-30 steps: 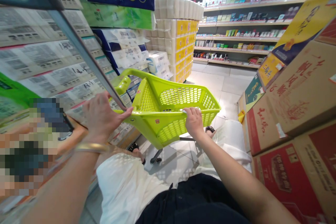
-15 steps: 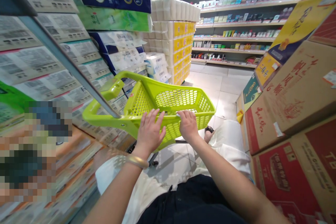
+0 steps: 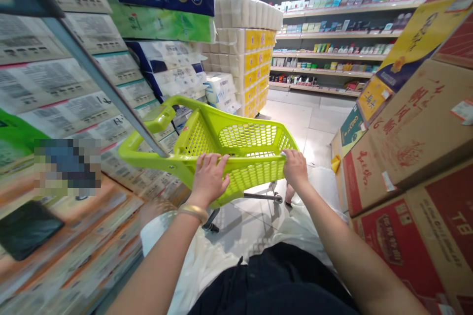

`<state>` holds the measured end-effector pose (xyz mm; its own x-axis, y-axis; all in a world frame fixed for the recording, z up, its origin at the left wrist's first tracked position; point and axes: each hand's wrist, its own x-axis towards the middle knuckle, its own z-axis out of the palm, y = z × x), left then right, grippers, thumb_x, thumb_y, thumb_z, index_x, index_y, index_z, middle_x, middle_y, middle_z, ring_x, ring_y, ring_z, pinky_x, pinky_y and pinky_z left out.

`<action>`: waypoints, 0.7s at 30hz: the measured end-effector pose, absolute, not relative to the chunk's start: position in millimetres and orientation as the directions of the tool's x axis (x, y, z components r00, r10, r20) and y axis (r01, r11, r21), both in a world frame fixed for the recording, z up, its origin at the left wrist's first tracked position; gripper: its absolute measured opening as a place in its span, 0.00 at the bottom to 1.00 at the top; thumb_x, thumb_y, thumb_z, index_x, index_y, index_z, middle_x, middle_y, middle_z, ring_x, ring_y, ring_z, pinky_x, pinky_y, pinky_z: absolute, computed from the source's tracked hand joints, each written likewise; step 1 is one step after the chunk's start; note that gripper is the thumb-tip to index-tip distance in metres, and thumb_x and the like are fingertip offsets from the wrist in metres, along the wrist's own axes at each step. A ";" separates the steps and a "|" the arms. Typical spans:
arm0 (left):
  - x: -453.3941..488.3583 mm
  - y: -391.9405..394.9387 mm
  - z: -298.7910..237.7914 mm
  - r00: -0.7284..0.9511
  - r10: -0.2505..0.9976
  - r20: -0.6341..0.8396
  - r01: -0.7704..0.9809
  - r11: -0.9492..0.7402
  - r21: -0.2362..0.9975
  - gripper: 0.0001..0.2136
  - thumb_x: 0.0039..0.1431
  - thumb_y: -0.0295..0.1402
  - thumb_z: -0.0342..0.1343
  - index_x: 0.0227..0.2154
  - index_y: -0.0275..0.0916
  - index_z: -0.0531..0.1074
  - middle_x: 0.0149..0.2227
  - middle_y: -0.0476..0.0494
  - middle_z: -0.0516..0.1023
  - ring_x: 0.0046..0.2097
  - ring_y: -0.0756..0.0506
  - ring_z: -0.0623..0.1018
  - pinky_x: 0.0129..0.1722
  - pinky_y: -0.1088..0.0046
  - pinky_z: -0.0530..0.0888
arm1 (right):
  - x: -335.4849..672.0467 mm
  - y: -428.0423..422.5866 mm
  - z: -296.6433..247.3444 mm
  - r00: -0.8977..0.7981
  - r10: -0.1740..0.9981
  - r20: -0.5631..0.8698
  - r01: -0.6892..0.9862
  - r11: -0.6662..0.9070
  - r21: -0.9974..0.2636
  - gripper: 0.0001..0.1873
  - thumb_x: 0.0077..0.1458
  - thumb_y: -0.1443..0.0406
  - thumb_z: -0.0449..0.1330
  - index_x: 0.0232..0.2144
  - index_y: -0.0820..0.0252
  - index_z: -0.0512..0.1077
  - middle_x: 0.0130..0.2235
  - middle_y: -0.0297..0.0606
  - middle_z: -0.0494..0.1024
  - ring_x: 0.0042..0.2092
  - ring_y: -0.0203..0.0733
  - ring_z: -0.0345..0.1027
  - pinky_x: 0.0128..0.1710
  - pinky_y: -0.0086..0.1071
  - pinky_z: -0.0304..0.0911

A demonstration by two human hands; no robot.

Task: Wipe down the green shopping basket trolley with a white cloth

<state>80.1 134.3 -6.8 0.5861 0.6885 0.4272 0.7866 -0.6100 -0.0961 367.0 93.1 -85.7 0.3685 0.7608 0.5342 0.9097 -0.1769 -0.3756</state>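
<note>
A lime-green shopping cart (image 3: 254,167) with a perforated basket stands sideways in front of my knees. Over its near rim curl the fingers of my left hand (image 3: 210,177), closed on the edge around the middle of that side; a gold bangle sits on the wrist. Farther along the same rim, close to the basket's right-hand corner, my right hand (image 3: 295,167) is closed over the edge. A bit of a white tissue-like piece (image 3: 284,153) peeks out at its fingertips; the rest is hidden. The basket's interior looks bare where it shows.
Stacked tissue packs (image 3: 166,69) and paper rolls (image 3: 254,54) line the left side. Cardboard cartons (image 3: 402,133) are piled on the right. Stocked shelves (image 3: 332,34) stand at the back. A dark flat device (image 3: 29,229) lies at lower left, below a metal pole (image 3: 107,83).
My right hand has slid right along the rim with the white piece. My left fingers, spread before, now curl over the edge. The cart has shifted slightly.
</note>
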 end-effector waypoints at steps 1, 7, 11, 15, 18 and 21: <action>80.4 135.3 -7.7 0.579 0.691 0.433 0.790 -0.606 -0.089 0.23 0.57 0.36 0.54 0.56 0.39 0.68 0.51 0.35 0.73 0.57 0.35 0.68 0.65 0.51 0.56 | 367.9 93.8 -85.7 0.398 0.753 0.524 0.899 -0.205 -0.387 0.22 0.52 0.77 0.49 0.46 0.62 0.74 0.45 0.47 0.76 0.47 0.49 0.63 0.51 0.39 0.57; 81.4 137.0 -9.8 0.562 0.695 0.448 0.796 -0.601 -0.065 0.23 0.56 0.35 0.54 0.55 0.40 0.69 0.50 0.36 0.73 0.56 0.35 0.68 0.64 0.50 0.55 | 301.5 108.3 -70.1 0.310 0.792 0.526 0.916 -0.100 -0.388 0.21 0.53 0.77 0.50 0.44 0.59 0.75 0.44 0.45 0.75 0.46 0.48 0.62 0.52 0.40 0.54; 80.0 136.3 -8.5 0.564 0.696 0.445 0.795 -0.603 -0.067 0.23 0.55 0.34 0.54 0.55 0.40 0.69 0.50 0.36 0.73 0.56 0.35 0.68 0.64 0.51 0.55 | 253.5 114.3 -55.2 0.149 0.849 0.506 0.932 0.050 -0.359 0.21 0.56 0.76 0.51 0.48 0.57 0.74 0.45 0.44 0.75 0.47 0.47 0.62 0.52 0.38 0.54; 79.4 136.6 -8.0 0.573 0.700 0.427 0.792 -0.606 -0.069 0.23 0.55 0.33 0.54 0.56 0.39 0.69 0.50 0.36 0.73 0.56 0.35 0.68 0.64 0.51 0.55 | 259.7 110.3 -53.1 0.094 0.868 0.488 0.944 0.078 -0.320 0.23 0.57 0.76 0.50 0.50 0.55 0.73 0.47 0.43 0.75 0.48 0.46 0.63 0.51 0.37 0.54; 81.0 136.9 -8.6 0.570 0.704 0.423 0.792 -0.608 -0.056 0.24 0.55 0.33 0.54 0.56 0.40 0.69 0.50 0.36 0.73 0.57 0.35 0.68 0.65 0.51 0.55 | 289.4 104.2 -59.3 0.118 0.864 0.489 0.954 0.039 -0.298 0.24 0.56 0.77 0.50 0.50 0.56 0.73 0.46 0.42 0.76 0.49 0.47 0.63 0.52 0.37 0.54; 83.5 137.1 -9.7 0.565 0.709 0.422 0.793 -0.608 -0.042 0.24 0.55 0.33 0.54 0.56 0.40 0.69 0.51 0.36 0.73 0.57 0.35 0.67 0.65 0.51 0.55 | 322.5 98.6 -66.0 0.200 0.847 0.493 0.954 -0.054 -0.294 0.23 0.55 0.77 0.50 0.47 0.57 0.75 0.45 0.43 0.76 0.49 0.47 0.63 0.52 0.37 0.54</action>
